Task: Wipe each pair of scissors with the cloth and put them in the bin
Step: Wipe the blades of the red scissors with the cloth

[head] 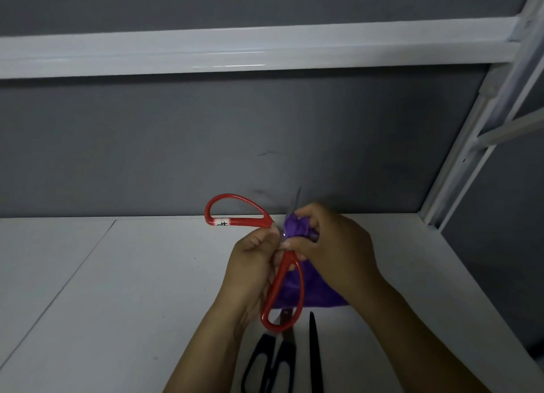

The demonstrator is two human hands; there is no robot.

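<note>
**Inspector:** Item under handling?

**Recorder:** One pair of red-handled metal scissors [240, 221], held above the flat white table [132, 289], mid-view and near the table's far edge. The handles are spread wide. One loop points up and left, the other hangs down toward the person. A white label [222, 222] with a black mark sits on the upper handle.

**Inspector:** Left hand?

**Recorder:** The left hand [250, 263] has its fingers curled round the scissors where the two handles meet.

**Inspector:** Right hand?

**Recorder:** The right hand [335, 245] pinches a bunched purple cloth [294, 226] round the blades. The rest of the cloth hangs below that hand, behind the lower loop. A blade tip shows above the cloth, blurred. Whether the blades are apart, I cannot tell.

**Inspector:** Anything lying on the table?

**Recorder:** A pair of black-handled scissors [270, 366] lies flat at the near edge, between the forearms, blades pointing away from the person. Just beside it on the right lies a long, narrow black object [315, 354], pointed at its far end. What it is, I cannot tell.

**Inspector:** Surroundings?

**Recorder:** A grey wall panel [206, 142] stands behind the table with a white horizontal rail [235, 51] across it. White frame posts [459, 168] stand at the right.
</note>
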